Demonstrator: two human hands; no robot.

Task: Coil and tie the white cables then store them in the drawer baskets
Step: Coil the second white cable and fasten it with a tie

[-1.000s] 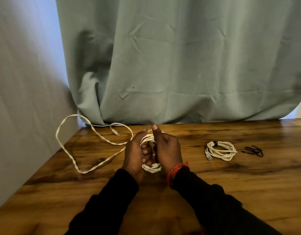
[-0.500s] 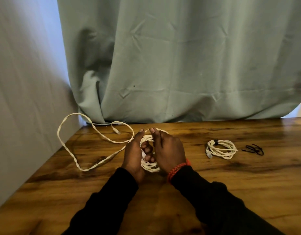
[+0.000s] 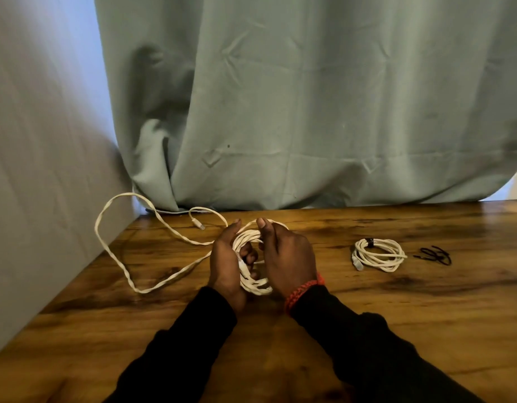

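A long white cable point(image 3: 126, 269) is partly wound into a coil point(image 3: 253, 283) between my hands at the table's middle. My left hand point(image 3: 224, 269) grips the coil's left side with fingers curled through it. My right hand point(image 3: 289, 257) holds the coil's right side, thumb up at the top. The cable's loose tail loops out to the left over the table edge, and its plug point(image 3: 198, 225) lies near the curtain. A second white cable point(image 3: 378, 254), coiled and tied with a black tie, lies to the right.
Several black ties point(image 3: 436, 254) lie right of the tied coil. The wooden table point(image 3: 397, 315) meets a grey wall point(image 3: 47, 170) on the left and a green curtain point(image 3: 309, 112) at the back. No drawer or basket is in view.
The coil has dropped slightly toward the table and my right hand has shifted round its right side. The loose tail on the left has barely moved.
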